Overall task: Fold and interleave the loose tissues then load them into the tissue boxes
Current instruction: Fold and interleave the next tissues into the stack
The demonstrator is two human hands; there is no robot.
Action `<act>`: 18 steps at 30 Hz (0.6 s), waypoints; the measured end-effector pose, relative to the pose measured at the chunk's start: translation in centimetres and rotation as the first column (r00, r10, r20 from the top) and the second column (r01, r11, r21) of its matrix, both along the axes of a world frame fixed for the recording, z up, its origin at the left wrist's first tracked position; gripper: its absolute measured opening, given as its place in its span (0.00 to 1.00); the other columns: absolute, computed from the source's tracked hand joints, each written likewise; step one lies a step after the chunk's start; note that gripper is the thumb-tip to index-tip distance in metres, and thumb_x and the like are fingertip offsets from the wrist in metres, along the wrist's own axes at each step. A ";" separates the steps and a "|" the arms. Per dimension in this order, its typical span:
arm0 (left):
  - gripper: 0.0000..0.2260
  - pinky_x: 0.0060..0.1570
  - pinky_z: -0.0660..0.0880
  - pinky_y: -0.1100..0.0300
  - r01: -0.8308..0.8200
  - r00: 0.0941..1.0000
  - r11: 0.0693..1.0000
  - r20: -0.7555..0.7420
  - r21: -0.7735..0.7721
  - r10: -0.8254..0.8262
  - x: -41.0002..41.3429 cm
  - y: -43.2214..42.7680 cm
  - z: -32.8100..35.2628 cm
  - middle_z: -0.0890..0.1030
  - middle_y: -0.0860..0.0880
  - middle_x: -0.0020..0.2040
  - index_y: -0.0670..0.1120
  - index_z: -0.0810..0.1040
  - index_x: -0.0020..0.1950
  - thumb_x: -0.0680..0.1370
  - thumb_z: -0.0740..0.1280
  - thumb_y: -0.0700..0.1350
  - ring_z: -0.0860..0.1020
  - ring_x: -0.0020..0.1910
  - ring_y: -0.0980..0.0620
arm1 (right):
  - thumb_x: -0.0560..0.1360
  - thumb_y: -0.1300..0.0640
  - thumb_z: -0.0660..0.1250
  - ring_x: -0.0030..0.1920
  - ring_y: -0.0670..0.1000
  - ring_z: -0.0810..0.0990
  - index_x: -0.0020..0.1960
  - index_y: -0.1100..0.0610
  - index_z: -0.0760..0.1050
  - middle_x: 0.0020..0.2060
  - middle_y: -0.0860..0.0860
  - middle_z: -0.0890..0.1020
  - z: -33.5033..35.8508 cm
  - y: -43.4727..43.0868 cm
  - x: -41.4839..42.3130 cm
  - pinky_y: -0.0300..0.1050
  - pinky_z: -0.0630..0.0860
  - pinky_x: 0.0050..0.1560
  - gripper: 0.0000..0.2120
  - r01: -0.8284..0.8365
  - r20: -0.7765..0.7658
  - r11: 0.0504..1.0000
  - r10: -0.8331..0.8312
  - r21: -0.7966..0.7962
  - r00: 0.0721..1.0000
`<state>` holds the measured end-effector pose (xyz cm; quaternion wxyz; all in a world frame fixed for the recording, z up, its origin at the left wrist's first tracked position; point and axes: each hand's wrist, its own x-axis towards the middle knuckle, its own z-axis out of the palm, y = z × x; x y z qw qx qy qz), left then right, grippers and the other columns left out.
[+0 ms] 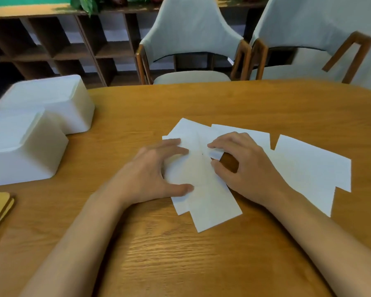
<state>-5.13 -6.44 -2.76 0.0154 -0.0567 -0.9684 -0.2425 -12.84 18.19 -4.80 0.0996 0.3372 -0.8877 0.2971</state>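
I see the left hand (155, 170), fingers spread, pinning overlapped tissues (210, 206) on the table (180, 264) while the right hand (244, 166) pinches a folded edge; a sharp tug could tear or skew them.

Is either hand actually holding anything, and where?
The right hand pinches a tissue by its turned-up edge; the left hand only presses on the pile.

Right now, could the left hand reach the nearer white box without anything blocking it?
Probably yes. The left hand presses on the tissues, and the nearer box sits off to its left with only bare table between them. It would first have to leave the tissues.
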 end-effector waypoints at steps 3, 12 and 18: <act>0.34 0.75 0.66 0.58 0.032 0.998 0.999 -0.060 0.025 -0.030 -0.1 0.8 -0.1 0.73 0.61 0.75 0.59 0.81 0.67 0.64 0.68 0.71 0.67 0.76 0.63 | 0.77 0.51 0.71 0.62 0.43 0.72 0.63 0.47 0.79 0.59 0.38 0.77 0.3 0.1 0.2 0.35 0.70 0.62 0.15 -0.050 0.001 0.998 0.050 -0.031 0.999; 0.02 0.40 0.67 0.71 0.108 0.915 0.987 -0.399 0.120 -0.052 0.0 2.7 -0.1 0.84 0.61 0.43 0.49 0.85 0.46 0.78 0.75 0.45 0.78 0.41 0.65 | 0.76 0.49 0.74 0.57 0.42 0.78 0.59 0.52 0.83 0.54 0.41 0.83 0.4 -0.3 0.7 0.40 0.76 0.57 0.14 -0.184 0.008 0.981 0.185 -0.061 0.983; 0.12 0.53 0.73 0.68 0.031 0.951 0.945 -0.300 0.325 0.072 0.0 2.5 0.2 0.84 0.64 0.54 0.54 0.84 0.57 0.75 0.78 0.51 0.80 0.55 0.64 | 0.78 0.57 0.71 0.50 0.43 0.83 0.51 0.52 0.85 0.45 0.38 0.85 1.3 0.2 0.7 0.34 0.78 0.48 0.04 0.020 0.237 0.902 0.092 -0.431 0.967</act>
